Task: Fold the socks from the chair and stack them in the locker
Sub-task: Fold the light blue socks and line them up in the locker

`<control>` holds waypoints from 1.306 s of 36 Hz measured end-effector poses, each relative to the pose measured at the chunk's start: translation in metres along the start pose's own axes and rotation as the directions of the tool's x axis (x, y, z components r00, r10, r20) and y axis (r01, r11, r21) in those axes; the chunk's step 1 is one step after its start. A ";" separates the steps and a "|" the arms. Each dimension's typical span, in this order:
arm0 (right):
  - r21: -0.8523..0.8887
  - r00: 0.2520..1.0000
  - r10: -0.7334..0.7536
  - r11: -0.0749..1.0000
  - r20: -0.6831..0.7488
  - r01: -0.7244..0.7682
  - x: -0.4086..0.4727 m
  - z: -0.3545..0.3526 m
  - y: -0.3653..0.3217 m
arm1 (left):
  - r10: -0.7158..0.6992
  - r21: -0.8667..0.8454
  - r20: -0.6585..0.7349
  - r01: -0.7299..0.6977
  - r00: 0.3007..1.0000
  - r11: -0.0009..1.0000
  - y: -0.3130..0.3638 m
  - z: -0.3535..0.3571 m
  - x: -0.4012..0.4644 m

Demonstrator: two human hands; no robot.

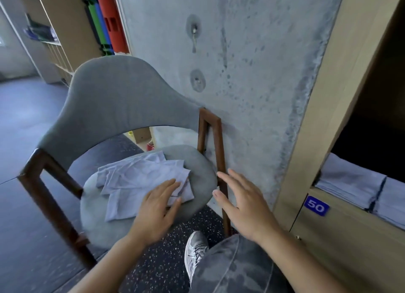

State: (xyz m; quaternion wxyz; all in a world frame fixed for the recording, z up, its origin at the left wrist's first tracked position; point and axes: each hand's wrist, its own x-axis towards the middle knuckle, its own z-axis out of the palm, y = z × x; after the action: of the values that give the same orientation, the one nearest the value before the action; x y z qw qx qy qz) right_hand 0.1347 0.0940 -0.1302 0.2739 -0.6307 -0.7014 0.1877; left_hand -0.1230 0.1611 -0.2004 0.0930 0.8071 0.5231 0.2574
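Several pale lilac socks point(140, 178) lie loose in a heap on the round grey seat of the chair point(199, 172). My left hand point(156, 211) rests palm down on the near right edge of the heap, fingers touching the cloth without gripping it. My right hand point(241, 203) hovers open and empty in the air just right of the seat, beside the chair's brown wooden leg. At the right, the open locker point(317, 139) holds folded pale socks point(350, 183) stacked in two piles on its shelf.
A rough concrete wall point(241, 62) stands right behind the chair. The locker below bears a blue plate numbered 50 point(316, 205). My knee in grey trousers and a grey shoe point(195, 251) are over the speckled dark floor. Wooden shelving stands far left.
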 end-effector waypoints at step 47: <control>-0.061 0.966 0.161 0.982 -0.202 -0.177 -0.061 -0.077 0.066 | 0.323 -0.144 -0.091 -0.333 0.942 0.932 0.131 -0.031 0.059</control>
State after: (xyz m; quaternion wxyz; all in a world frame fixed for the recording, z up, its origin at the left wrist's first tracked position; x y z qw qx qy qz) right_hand 0.2372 0.0363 -0.1193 0.2998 -0.7140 -0.6214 0.1194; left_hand -0.0160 0.1534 -0.1000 0.0946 0.8643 0.3620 0.3363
